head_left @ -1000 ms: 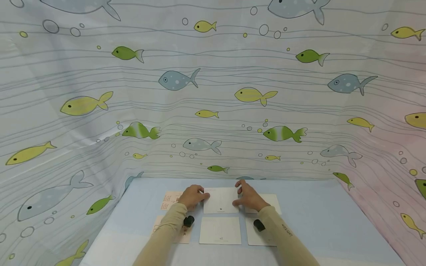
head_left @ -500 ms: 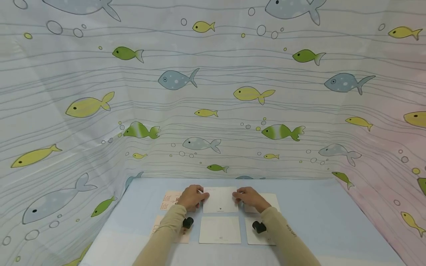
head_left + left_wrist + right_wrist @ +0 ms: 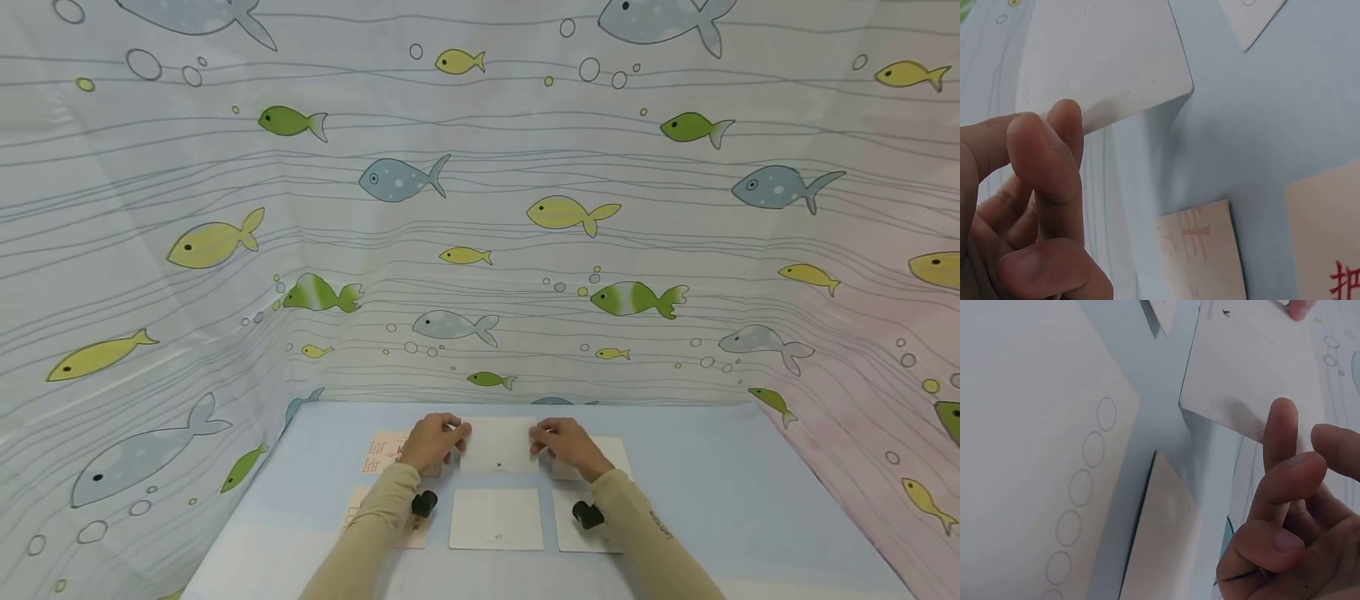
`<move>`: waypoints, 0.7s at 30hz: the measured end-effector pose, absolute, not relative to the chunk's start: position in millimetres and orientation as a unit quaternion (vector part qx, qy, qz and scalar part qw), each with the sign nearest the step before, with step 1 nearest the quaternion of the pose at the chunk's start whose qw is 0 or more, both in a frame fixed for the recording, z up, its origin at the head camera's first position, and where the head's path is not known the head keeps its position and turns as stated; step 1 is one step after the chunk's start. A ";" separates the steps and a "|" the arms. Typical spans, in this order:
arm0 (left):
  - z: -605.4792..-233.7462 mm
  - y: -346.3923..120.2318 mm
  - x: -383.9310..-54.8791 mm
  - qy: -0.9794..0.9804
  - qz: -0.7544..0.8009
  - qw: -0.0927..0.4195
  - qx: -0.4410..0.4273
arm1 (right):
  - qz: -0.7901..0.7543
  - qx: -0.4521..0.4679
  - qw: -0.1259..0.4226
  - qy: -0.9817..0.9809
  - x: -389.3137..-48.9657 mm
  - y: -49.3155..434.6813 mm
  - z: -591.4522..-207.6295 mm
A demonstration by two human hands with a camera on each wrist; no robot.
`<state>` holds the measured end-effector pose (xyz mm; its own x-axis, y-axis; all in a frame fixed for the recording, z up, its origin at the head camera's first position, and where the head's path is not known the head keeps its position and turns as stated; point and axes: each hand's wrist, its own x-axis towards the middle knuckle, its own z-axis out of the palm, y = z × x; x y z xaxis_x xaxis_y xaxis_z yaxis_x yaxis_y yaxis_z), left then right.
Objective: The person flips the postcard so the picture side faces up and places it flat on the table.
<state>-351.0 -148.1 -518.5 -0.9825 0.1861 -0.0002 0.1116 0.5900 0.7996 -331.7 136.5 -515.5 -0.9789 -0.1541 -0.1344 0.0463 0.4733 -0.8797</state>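
Between my two hands a white postcard (image 3: 498,446) is held up off the table, with a small dark print near its front edge. My left hand (image 3: 431,442) pinches its left edge between thumb and fingers. At the right edge, my right hand (image 3: 567,443) grips it the same way. Seen from the left wrist, the postcard (image 3: 1110,56) leaves a soft shadow on the cloth below. In the right wrist view the fingers (image 3: 1282,422) sit at the edge of the card, its corner clear of the table.
Another white postcard (image 3: 497,521) lies directly in front. Two more pale cards lie at right, one far (image 3: 617,454) and one near (image 3: 570,533). At left lie a far card (image 3: 381,450) and a near card (image 3: 358,502) with reddish characters. A fish-patterned curtain (image 3: 510,192) stands behind.
My right hand, spread beside the postcard a second ago, has come onto its right edge. The postcard has since risen off the table and shifted slightly away. My left hand stays at its left edge.
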 end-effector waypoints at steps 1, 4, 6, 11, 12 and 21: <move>-517.3 -148.0 -350.9 0.891 0.444 0.041 0.083 | -0.512 -0.033 0.095 0.853 -331.1 136.4 -514.0; -513.3 -147.9 -349.2 0.893 0.441 0.039 0.083 | -0.513 -0.033 0.087 0.853 -329.0 136.0 -508.9; -510.2 -148.1 -347.4 0.893 0.439 0.036 0.086 | -0.509 -0.032 0.082 0.856 -328.3 135.3 -506.3; -503.2 -148.6 -343.7 0.899 0.427 0.028 0.087 | -0.488 -0.027 0.076 0.869 -326.1 133.8 -500.6; -501.9 -148.5 -343.0 0.901 0.424 0.028 0.085 | -0.485 -0.027 0.076 0.871 -325.9 133.5 -499.8; -493.9 -149.3 -338.7 0.906 0.408 0.024 0.106 | -0.452 -0.041 0.054 0.889 -325.6 134.3 -499.6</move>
<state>-338.7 -149.3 -493.9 -0.9762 0.2128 0.0424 0.1728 0.6440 0.7452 -325.6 134.3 -499.6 -0.9908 -0.1222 -0.0589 -0.0244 0.5875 -0.8089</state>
